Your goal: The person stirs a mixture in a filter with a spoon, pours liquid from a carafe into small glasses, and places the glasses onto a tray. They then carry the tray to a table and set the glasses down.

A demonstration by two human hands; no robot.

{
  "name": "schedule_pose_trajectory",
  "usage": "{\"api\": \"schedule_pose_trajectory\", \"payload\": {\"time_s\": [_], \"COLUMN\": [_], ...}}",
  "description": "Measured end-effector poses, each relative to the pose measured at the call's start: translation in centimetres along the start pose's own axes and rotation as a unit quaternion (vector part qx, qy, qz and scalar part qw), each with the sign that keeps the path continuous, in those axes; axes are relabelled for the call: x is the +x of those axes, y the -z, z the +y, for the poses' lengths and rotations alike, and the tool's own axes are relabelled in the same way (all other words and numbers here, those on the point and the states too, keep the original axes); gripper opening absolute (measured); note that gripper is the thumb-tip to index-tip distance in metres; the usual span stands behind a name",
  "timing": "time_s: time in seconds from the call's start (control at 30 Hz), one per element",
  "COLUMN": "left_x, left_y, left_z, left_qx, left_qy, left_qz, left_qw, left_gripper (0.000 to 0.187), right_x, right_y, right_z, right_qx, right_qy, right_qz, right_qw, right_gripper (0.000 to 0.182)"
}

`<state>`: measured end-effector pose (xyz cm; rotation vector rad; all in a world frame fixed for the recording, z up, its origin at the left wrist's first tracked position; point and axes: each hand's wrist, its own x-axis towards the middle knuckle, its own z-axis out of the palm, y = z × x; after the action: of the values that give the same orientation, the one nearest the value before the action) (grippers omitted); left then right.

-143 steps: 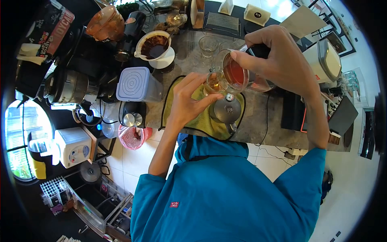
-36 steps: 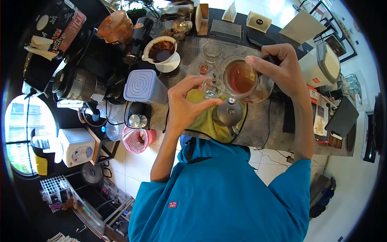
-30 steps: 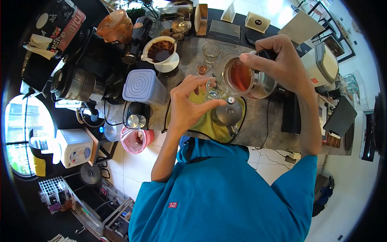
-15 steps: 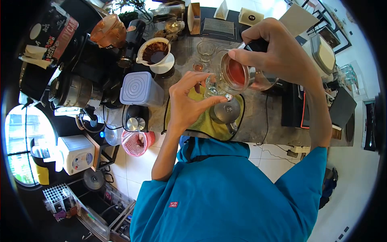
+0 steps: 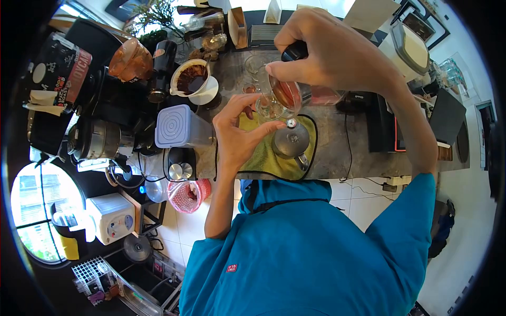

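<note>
A glass server (image 5: 287,96) with reddish-brown liquid is tipped to the left in my right hand (image 5: 321,52), which is wrapped round its black handle. Its rim is over a small clear glass (image 5: 268,107), held between the thumb and fingers of my left hand (image 5: 237,129). Just below the glass, a grey metal pitcher (image 5: 291,141) stands on a green cloth (image 5: 258,158). Behind my left hand is another small glass (image 5: 249,89) with a little reddish liquid. Whether liquid is flowing is too small to tell.
To the left are a white dripper (image 5: 196,79) with a used filter, a lidded plastic container (image 5: 179,127) and an orange glass vessel (image 5: 130,60). A black box (image 5: 380,126) stands at the right. Below the counter edge hangs or stands a pink basket (image 5: 188,197).
My right hand has tipped the server further and moved it left, over the small glass. The whole view has shifted slightly.
</note>
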<state>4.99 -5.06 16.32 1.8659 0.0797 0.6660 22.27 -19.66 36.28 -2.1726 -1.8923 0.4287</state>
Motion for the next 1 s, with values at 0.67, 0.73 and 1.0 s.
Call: {"api": "schedule_pose_trajectory", "payload": {"time_s": [0.67,0.73,1.0], "left_x": [0.6,0.7,1.9], "left_y": [-1.3,-1.4,-1.6], "left_z": [-1.0,-1.0,-1.1], "left_qx": [-0.026,-0.024,-0.039], "left_qy": [0.018,0.020,0.024], "left_qz": [0.004,0.004,0.027], "left_qw": [0.999,1.000,0.999], "left_gripper": [0.048,0.048,0.047], "right_x": [-0.2,-0.3,-1.8], "right_y": [-5.8,-6.1,-8.2], "right_z": [0.5,0.9,6.0], "right_qx": [-0.021,-0.019,0.176], "right_qy": [-0.046,-0.023,-0.061], "right_qz": [0.238,0.264,0.265], "right_qw": [0.970,0.964,0.946], "right_gripper": [0.040,0.039,0.042]}}
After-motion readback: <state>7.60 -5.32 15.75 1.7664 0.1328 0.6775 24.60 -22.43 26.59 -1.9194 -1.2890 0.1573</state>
